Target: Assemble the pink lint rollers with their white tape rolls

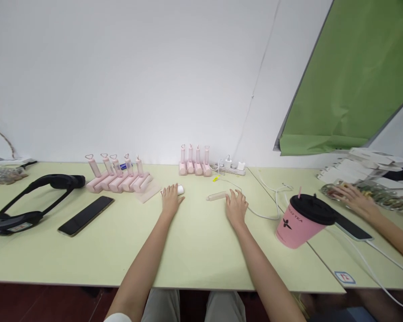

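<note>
My left hand (170, 199) rests over a small white cylinder (180, 190) on the pale green table, its fingers spread a little. Beside it lies a flat pinkish translucent sheet (148, 193). The fingers of my right hand (237, 206) lie at the right end of a pale translucent tube (216, 196); whether they grip it is not clear. Pink cylinders (119, 182) with upright pink tubes and heart-shaped loops stand in a row at the left. A smaller row of the same pink cylinders (195, 168) stands by the wall.
A black phone (86, 215) and a black headset (36, 214) lie left. At the right are a pink cup (297, 226), white cables (265, 218) and a power strip (233, 169). Farther right, another person's hand (354, 200) reaches over packets near a second phone (353, 227).
</note>
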A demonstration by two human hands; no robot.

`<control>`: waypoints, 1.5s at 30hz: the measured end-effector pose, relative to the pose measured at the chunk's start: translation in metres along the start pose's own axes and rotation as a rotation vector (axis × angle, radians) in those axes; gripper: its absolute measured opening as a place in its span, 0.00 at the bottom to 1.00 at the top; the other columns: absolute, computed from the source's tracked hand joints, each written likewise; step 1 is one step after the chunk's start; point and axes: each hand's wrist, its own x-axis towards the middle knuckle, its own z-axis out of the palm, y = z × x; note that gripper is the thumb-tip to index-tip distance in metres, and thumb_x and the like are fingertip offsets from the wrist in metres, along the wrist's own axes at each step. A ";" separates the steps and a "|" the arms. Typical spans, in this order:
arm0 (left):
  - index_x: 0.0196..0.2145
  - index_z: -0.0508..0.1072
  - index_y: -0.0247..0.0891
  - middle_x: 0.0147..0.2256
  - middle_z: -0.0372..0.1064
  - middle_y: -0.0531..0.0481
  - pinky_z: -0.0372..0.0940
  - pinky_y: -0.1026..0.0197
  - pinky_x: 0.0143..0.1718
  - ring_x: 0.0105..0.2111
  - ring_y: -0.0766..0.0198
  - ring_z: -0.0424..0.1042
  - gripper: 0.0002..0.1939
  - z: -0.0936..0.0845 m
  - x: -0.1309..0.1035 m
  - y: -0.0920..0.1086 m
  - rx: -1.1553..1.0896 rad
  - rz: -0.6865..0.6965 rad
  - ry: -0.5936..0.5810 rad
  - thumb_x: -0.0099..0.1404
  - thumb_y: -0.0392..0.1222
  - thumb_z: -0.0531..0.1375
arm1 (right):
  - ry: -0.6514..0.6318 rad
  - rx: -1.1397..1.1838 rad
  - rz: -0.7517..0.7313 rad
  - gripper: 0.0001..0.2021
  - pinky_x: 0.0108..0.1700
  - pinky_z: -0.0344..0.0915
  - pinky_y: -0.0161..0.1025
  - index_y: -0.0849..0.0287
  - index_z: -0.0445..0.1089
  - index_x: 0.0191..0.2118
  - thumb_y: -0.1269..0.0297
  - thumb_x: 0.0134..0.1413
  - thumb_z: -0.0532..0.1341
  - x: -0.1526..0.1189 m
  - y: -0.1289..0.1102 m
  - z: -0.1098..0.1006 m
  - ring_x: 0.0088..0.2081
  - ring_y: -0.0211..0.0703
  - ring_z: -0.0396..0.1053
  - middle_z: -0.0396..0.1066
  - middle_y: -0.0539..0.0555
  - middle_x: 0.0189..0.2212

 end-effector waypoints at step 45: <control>0.36 0.64 0.40 0.30 0.65 0.52 0.55 0.65 0.28 0.26 0.67 0.63 0.18 -0.031 -0.028 0.081 -0.405 0.348 -0.295 0.63 0.56 0.45 | -0.053 0.121 -0.202 0.22 0.38 0.49 0.39 0.59 0.70 0.26 0.67 0.60 0.42 -0.012 -0.034 -0.005 0.31 0.42 0.63 0.70 0.55 0.24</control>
